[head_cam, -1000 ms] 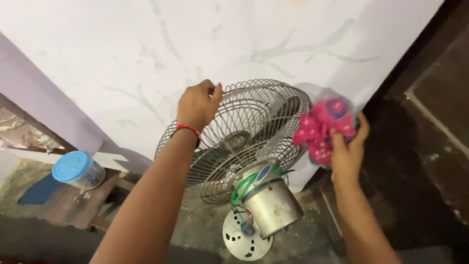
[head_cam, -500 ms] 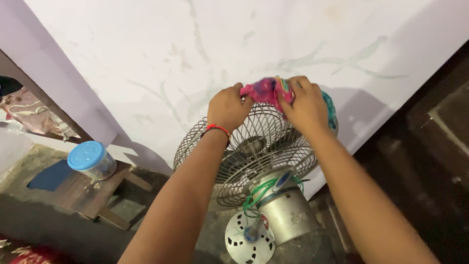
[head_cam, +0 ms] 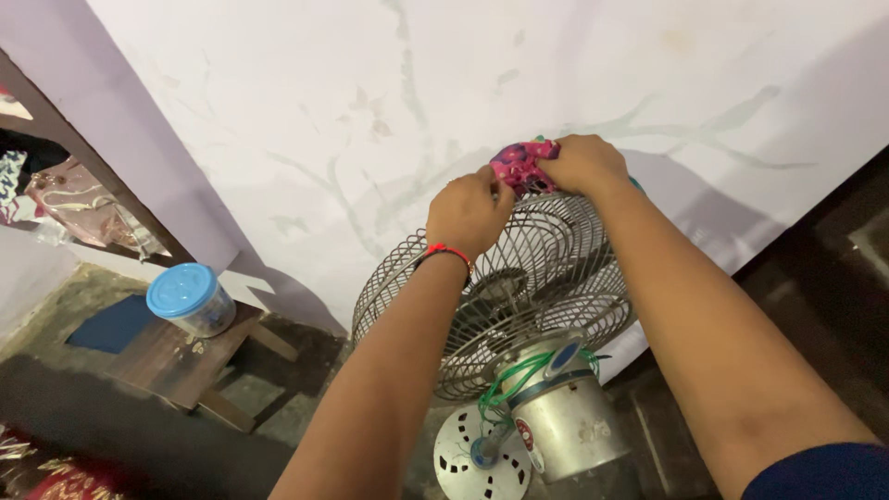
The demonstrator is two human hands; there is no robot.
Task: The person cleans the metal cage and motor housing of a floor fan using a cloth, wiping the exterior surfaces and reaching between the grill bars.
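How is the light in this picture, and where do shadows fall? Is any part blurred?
Head view: soft, even light on the pale wall; the fan cage and the right hand cast a grey shadow on the wall to the right; the floor at lower left is dim; the pink cloth and left hand look slightly soft.

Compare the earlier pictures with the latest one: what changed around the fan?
The right hand carried the pink cloth from the fan's right side up to the top of the wire guard. The left hand stayed gripping the guard's upper rim. The blue-lidded jar stayed put.
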